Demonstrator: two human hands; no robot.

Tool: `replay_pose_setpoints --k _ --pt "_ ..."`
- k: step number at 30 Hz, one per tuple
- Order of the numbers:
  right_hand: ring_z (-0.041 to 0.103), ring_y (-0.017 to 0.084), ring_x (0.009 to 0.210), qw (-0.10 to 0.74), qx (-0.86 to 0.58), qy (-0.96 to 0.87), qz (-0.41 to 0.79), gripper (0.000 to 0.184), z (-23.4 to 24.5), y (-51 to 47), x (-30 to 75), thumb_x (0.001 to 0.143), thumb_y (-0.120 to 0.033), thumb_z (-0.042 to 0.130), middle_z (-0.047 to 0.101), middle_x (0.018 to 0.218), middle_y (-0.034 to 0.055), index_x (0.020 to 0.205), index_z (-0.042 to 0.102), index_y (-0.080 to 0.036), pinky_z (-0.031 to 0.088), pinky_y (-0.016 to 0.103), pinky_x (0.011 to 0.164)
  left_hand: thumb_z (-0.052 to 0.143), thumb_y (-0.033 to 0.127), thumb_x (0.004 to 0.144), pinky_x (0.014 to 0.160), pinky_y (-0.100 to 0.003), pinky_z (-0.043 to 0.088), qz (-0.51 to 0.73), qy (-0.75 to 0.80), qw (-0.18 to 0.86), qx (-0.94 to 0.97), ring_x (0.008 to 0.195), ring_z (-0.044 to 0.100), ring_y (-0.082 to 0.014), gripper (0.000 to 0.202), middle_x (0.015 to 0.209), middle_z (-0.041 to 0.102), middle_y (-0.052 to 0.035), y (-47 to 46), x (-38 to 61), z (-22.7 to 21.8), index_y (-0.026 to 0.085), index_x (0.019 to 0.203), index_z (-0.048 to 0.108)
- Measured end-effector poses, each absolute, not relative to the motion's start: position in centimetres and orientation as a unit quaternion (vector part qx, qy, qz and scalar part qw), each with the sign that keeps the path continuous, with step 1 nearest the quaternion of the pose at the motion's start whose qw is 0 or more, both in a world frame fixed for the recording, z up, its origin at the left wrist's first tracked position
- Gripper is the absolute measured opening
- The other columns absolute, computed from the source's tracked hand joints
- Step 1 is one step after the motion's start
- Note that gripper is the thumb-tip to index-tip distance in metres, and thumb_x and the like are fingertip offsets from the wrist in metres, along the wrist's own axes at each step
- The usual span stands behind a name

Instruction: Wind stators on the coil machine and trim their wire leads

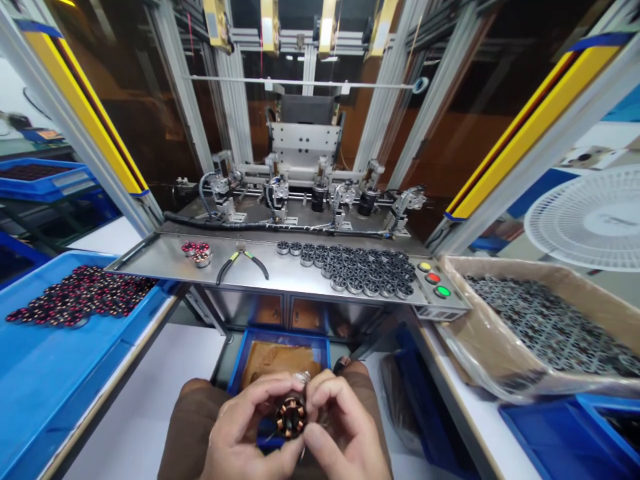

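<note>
Low in front, over my lap, my left hand is closed round a motor stator wound with copper wire, its open face towards me. Thin wire ends stick out near its lower edge. My right hand sits at the stator's right side, fingers curled and thumb against the rim. Whatever lies between those right fingertips is too small to make out. Beyond the hands, on the metal ledge, lie pliers with green-and-black handles, spread apart. Left of them is a small group of wound stators with red parts.
Many bare stators stand in rows on the ledge, beside yellow, red and green buttons. A winding machine rises behind. At left, a blue tray holds wound stators; at right are a lined carton of stators and a fan.
</note>
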State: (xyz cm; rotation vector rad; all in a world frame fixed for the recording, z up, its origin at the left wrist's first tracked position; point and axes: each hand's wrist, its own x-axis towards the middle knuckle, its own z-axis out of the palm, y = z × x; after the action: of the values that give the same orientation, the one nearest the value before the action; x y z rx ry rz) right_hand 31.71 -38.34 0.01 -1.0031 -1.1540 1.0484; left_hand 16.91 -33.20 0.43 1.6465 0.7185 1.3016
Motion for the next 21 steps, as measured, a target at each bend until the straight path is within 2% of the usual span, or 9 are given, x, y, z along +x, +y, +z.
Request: replay_pose_setpoints --k 3,9,12,14,15,18,21 --pt "0.044 0.015 0.074 0.619 -0.415 -0.458 0.484 0.028 0.3 -38.1 31.1 0.089 -0.048 0.055 0.045 0.079 -0.0003 0.080 0.049 -0.021 0.039 0.027 0.069 0.078 0.000 0.060 0.079 -0.022 0.059 0.535 0.269 0.390 0.699 0.086 0.075 -0.0192 0.054 0.095 0.078 -0.0025 -33.3 16.8 0.6 0.028 0.105 0.068" --pt "0.048 0.014 0.071 0.618 -0.458 -0.404 0.495 0.028 -1.3 -38.2 31.0 0.096 -0.043 0.045 0.048 0.078 -0.0003 0.079 0.048 -0.021 0.042 0.027 0.069 0.078 0.004 0.061 0.081 -0.027 0.060 0.529 0.290 0.395 0.693 0.091 0.074 -0.0222 0.049 0.097 0.078 -0.0045 -33.1 16.7 0.1 0.027 0.104 0.068" --pt "0.053 0.019 0.090 0.644 -0.478 -0.480 0.355 0.017 -1.3 -38.4 31.8 0.090 -0.040 0.057 0.053 0.099 0.0046 0.096 0.053 -0.025 0.045 0.032 0.080 0.077 0.004 0.063 0.079 -0.027 0.061 0.523 0.288 0.370 0.712 0.089 0.074 -0.0223 0.047 0.096 0.077 -0.0058 -33.0 16.6 0.4 0.026 0.104 0.067" --pt "0.052 0.025 0.105 0.640 -0.482 -0.552 0.232 0.033 -0.7 -38.5 32.2 0.079 -0.036 0.072 0.050 0.117 0.0081 0.107 0.056 -0.027 0.044 0.037 0.088 0.077 0.005 0.063 0.077 -0.027 0.061 0.516 0.279 0.346 0.732 0.087 0.075 -0.0227 0.047 0.095 0.078 -0.0068 -32.9 16.6 0.8 0.025 0.104 0.067" --pt "0.051 0.027 0.109 0.623 -0.484 -0.584 0.192 0.035 -0.3 -38.6 32.4 0.076 -0.031 0.076 0.049 0.122 0.0087 0.106 0.059 -0.028 0.043 0.038 0.090 0.077 0.005 0.063 0.076 -0.027 0.062 0.515 0.272 0.333 0.742 0.085 0.075 -0.0228 0.047 0.094 0.078 -0.0071 -32.9 16.6 1.0 0.025 0.104 0.067" --pt "0.055 0.024 0.101 0.583 -0.505 -0.612 0.173 0.012 0.8 -38.7 32.6 0.082 -0.017 0.067 0.051 0.116 0.0083 0.091 0.065 -0.025 0.045 0.035 0.084 0.078 0.005 0.061 0.075 -0.025 0.061 0.514 0.265 0.312 0.754 0.082 0.076 -0.0216 0.048 0.092 0.079 -0.0061 -32.8 16.6 1.3 0.025 0.103 0.067" --pt "0.055 0.021 0.091 0.599 -0.529 -0.550 0.241 0.010 1.2 -38.5 32.3 0.088 -0.021 0.059 0.053 0.100 0.0067 0.078 0.062 -0.022 0.045 0.033 0.079 0.078 0.001 0.059 0.078 -0.025 0.061 0.510 0.286 0.339 0.737 0.084 0.075 -0.0214 0.050 0.093 0.079 -0.0054 -32.9 16.6 1.3 0.026 0.102 0.068"
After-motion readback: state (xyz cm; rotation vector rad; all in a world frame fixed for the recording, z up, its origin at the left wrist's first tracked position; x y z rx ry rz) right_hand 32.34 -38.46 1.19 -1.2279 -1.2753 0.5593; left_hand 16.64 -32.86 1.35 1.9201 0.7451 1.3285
